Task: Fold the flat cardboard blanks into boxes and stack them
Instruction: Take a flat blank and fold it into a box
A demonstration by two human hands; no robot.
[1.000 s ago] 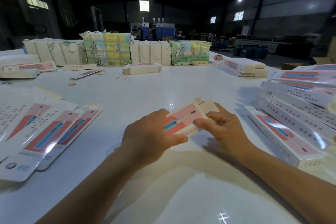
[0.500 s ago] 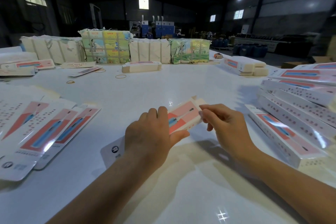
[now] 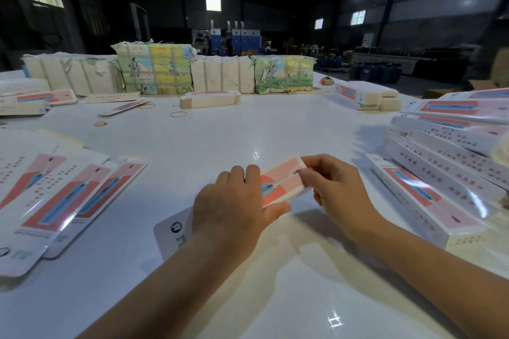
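A long pink-and-white box (image 3: 283, 180) with a blue toothbrush print lies on the white table (image 3: 248, 129) in front of me. My left hand (image 3: 237, 206) grips its middle, thumb under the near side, and hides most of its length; the rounded near end (image 3: 173, 228) sticks out below my wrist. My right hand (image 3: 336, 190) pinches the far end with curled fingers. Flat blanks (image 3: 63, 201) lie fanned at the left. Folded boxes (image 3: 451, 157) are stacked at the right.
Wrapped bundles of blanks (image 3: 154, 69) line the table's far side, with a small banded pack (image 3: 209, 99) in front of them. Rubber bands (image 3: 178, 114) lie loose on the far left part of the table. More folded boxes (image 3: 366, 95) sit at the far right.
The open end flaps seen a second ago are now closed under my right fingers. The box has come down to lie lower and flatter, its near end showing below my left wrist.
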